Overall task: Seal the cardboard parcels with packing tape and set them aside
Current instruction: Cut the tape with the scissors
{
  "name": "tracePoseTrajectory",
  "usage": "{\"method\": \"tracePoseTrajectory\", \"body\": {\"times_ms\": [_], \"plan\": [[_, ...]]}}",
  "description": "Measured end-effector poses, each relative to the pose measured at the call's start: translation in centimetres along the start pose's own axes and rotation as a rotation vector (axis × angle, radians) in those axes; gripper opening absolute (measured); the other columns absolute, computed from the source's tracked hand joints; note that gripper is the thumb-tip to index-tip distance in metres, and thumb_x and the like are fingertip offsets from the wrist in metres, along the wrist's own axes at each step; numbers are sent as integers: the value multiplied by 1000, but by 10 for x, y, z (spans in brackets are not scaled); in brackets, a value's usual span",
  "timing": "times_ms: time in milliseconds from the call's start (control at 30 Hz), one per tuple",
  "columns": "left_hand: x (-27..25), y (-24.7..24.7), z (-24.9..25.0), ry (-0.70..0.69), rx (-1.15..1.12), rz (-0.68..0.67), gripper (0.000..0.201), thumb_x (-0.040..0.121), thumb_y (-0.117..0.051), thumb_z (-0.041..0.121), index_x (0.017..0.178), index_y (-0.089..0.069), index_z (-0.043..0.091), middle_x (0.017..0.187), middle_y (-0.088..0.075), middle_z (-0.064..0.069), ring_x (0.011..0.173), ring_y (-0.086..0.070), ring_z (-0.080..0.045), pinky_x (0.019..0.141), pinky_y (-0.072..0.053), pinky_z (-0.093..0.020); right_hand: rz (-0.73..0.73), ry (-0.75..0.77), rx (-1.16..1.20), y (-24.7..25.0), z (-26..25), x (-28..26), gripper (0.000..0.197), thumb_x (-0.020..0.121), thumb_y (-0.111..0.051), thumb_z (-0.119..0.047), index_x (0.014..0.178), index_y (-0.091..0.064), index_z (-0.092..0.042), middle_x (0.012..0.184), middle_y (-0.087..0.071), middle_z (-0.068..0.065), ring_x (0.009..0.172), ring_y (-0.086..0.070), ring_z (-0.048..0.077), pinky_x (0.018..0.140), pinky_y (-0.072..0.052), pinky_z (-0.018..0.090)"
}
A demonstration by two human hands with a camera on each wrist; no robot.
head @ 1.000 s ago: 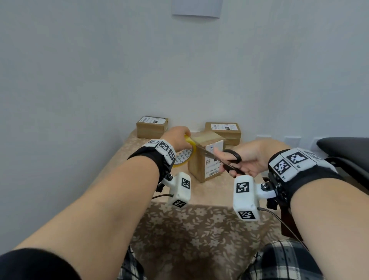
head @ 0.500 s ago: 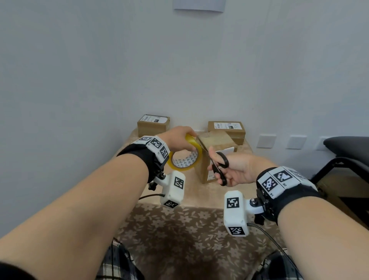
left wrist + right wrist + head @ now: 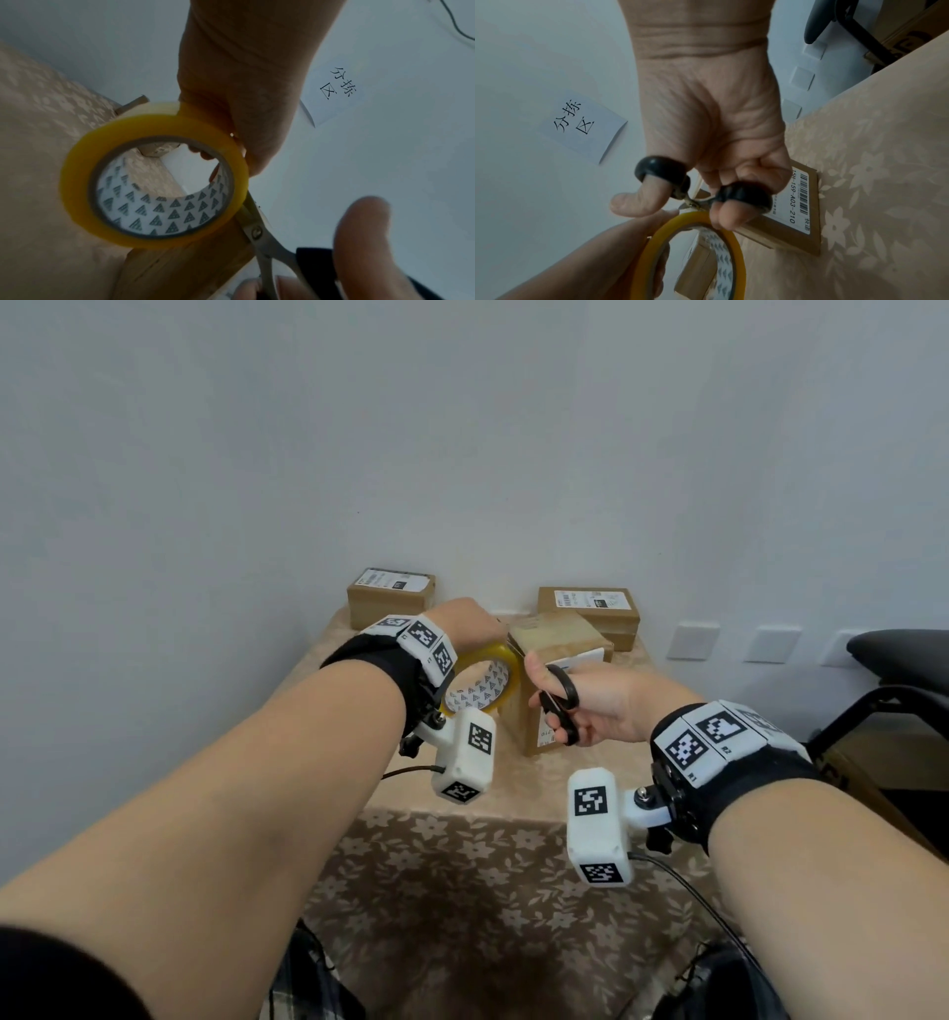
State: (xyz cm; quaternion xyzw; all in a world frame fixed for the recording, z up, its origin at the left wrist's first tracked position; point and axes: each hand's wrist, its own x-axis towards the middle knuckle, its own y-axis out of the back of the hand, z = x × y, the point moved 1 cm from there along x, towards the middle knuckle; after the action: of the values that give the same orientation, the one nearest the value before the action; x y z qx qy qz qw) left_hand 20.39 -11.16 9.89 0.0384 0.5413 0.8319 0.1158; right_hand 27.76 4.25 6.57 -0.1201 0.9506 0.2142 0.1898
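Note:
A yellow roll of packing tape (image 3: 482, 683) (image 3: 154, 182) (image 3: 693, 253) hangs upright in my left hand (image 3: 470, 629), just left of a cardboard parcel (image 3: 557, 639) (image 3: 795, 219) standing on the table. My right hand (image 3: 590, 706) (image 3: 706, 142) holds black-handled scissors (image 3: 560, 711) (image 3: 700, 186), thumb and fingers through the loops. The blades (image 3: 259, 229) lie between the roll and the parcel's top edge. Whether a strip of tape runs between roll and parcel is hard to see.
Two more labelled parcels stand at the back of the table, one on the left (image 3: 391, 598), one on the right (image 3: 590, 608). A floral cloth (image 3: 462, 891) covers the table. A black chair (image 3: 904, 670) stands at the right. A paper sign (image 3: 585, 123) hangs on the wall.
My right hand has turned the scissors from lying across the parcel to pointing up beside the roll. The roll has lifted slightly and both hands sit closer together.

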Motion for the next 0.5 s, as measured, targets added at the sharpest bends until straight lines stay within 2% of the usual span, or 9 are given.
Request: {"method": "tracePoseTrajectory", "body": {"times_ms": [33,100,133,167,300,400,500], "plan": [[4,0,-1,27,1,0,42,94,-49,35,120,-60,4,120,-61,-13,91,-51,-20,64,-41,-26,-7,7,-19,0,-1,0,71,74,-48,-73,104,-54,-10,58,-54,-2,51,-52,11,45,-36,19],[10,2,-3,66,-49,-48,42,91,-52,38,117,-61,5,114,-63,-11,92,-59,-23,80,-50,-30,-22,19,-51,0,-2,2,71,73,-47,-73,104,-53,-9,57,-53,-2,50,-51,10,48,-30,19],[11,3,-4,74,-69,-60,43,89,-54,38,115,-62,5,112,-64,-11,95,-61,-25,87,-51,-32,-27,25,-60,-1,-2,4,69,74,-47,-72,103,-53,-9,57,-53,-2,50,-51,10,49,-29,20],[11,4,-5,75,-68,-51,43,88,-56,39,114,-61,5,112,-63,-11,97,-61,-26,88,-50,-32,-28,31,-67,-2,-2,6,68,75,-48,-71,102,-53,-10,57,-53,-2,51,-50,11,49,-28,21],[15,-1,-11,64,-89,-18,41,88,-60,38,109,-63,3,111,-62,-12,99,-58,-26,79,-47,-31,-7,65,-67,-3,1,10,65,76,-50,-68,101,-54,-8,58,-52,0,50,-50,11,49,-26,21],[16,-7,-13,53,-214,46,13,89,-61,25,90,-58,12,98,-57,-7,89,-52,-21,69,-45,-27,9,87,-54,-2,4,12,62,80,-51,-65,101,-54,-6,59,-52,0,48,-51,10,45,-26,20],[17,-10,-14,45,-259,64,10,91,-58,22,85,-55,15,83,-55,-4,88,-48,-18,74,-41,-27,8,95,-45,-1,5,13,60,82,-50,-64,100,-54,-6,58,-51,0,46,-50,9,45,-26,20]]}}
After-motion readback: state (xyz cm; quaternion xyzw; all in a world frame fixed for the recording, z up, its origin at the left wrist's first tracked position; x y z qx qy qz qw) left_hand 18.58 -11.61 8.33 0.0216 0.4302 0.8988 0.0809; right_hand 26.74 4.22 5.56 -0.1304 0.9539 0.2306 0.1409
